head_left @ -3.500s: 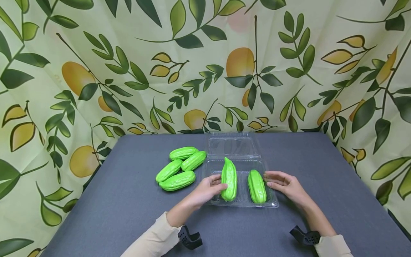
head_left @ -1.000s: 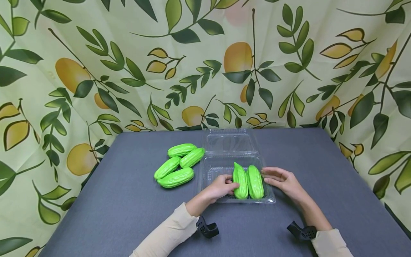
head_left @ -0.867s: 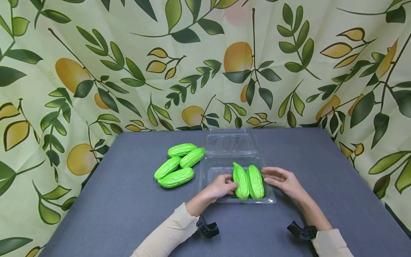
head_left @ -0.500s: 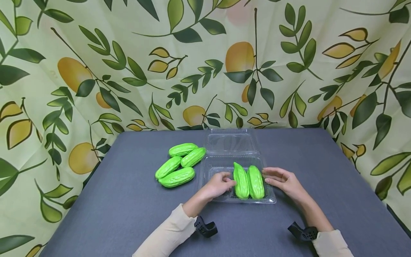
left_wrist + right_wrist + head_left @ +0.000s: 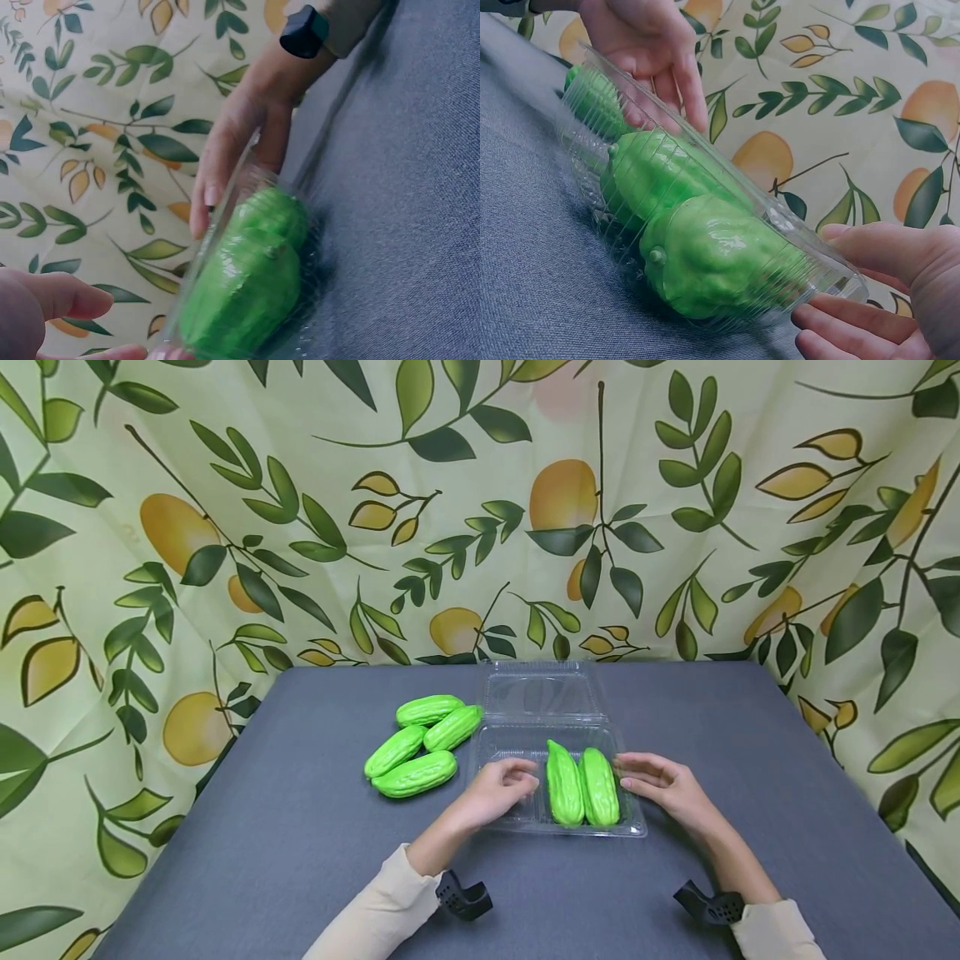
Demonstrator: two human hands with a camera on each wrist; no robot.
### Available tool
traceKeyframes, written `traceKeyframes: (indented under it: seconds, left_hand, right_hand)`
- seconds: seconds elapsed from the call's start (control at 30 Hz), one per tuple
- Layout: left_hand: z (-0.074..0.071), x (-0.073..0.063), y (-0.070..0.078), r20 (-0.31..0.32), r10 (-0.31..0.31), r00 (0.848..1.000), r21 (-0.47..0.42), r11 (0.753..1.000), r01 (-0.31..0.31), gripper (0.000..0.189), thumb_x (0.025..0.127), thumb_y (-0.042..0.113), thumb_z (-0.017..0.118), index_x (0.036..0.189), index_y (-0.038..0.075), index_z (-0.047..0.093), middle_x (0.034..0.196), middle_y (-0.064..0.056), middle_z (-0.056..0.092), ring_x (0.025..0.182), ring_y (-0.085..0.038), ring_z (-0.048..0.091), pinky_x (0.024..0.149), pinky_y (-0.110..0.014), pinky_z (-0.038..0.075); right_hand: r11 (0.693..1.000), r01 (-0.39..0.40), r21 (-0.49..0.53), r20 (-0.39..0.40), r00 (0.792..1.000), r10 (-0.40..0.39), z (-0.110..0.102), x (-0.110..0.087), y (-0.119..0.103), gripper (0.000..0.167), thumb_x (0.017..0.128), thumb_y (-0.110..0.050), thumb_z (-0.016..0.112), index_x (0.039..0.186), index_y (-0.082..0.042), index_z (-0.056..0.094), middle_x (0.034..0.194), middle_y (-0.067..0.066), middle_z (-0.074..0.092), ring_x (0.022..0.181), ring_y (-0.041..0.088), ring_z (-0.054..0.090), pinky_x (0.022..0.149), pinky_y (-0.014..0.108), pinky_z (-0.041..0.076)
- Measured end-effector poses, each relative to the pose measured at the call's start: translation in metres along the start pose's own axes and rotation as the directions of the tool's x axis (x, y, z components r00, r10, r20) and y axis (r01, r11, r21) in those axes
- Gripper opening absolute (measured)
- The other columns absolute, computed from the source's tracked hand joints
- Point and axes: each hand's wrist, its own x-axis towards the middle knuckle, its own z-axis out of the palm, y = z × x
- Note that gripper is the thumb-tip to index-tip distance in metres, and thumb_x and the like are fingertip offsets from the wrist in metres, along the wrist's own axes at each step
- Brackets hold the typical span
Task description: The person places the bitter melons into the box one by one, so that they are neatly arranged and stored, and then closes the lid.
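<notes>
I have the left hand above the left half of a clear plastic box, its fingers gently bent and well clear of the thumb — it has hold of nothing. The right hand is at the box's right edge, fingers fairly straight and thumb parted from them; from the right wrist I see the plastic corner right by the fingertips, but I cannot tell how firmly they touch it.

In the right half of the box lie a pointed gourd and a blunt gourd, both green, close side by side and running front to back. The lid is folded open on the far side.

To the left of the box, on the grey worktop, four more green ones sit bunched together: a back gourd, a slanting gourd with one end near the box, an outer gourd and a front gourd. Behind everything I see a cloth printed with leaves and orange fruit.
</notes>
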Motion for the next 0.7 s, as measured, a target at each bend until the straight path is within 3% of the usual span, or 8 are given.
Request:
traceKeyframes:
  seconds: [0.43,0.7]
  left_hand:
    - [-0.017,-0.011,0.001,-0.009,0.053,0.999,-0.065,0.996,-0.054,0.040,0.098,0.017,0.053,0.130,-0.008,0.053,0.116,-0.027,0.063,0.109,-0.042,0.063,0.095,-0.044,0.053]
    - [-0.027,-0.018,-0.005,-0.035,0.097,0.995,-0.017,0.995,-0.098,0.039,0.098,0.019,0.055,0.129,-0.005,0.054,0.118,-0.026,0.063,0.109,-0.034,0.065,0.086,-0.022,0.051]
  right_hand:
    - [1.000,-0.013,-0.012,-0.004,1.000,0.013,0.000,0.001,0.002,0.049,0.091,-0.018,0.066,0.130,0.007,0.052,0.108,-0.026,0.064,0.100,-0.011,0.062,0.082,0.011,0.052]
    - [1.000,-0.010,-0.009,0.003,1.000,0.010,0.000,0.001,0.002,0.049,0.091,-0.018,0.066,0.131,0.007,0.051,0.109,-0.026,0.064,0.100,-0.011,0.062,0.082,0.012,0.053]
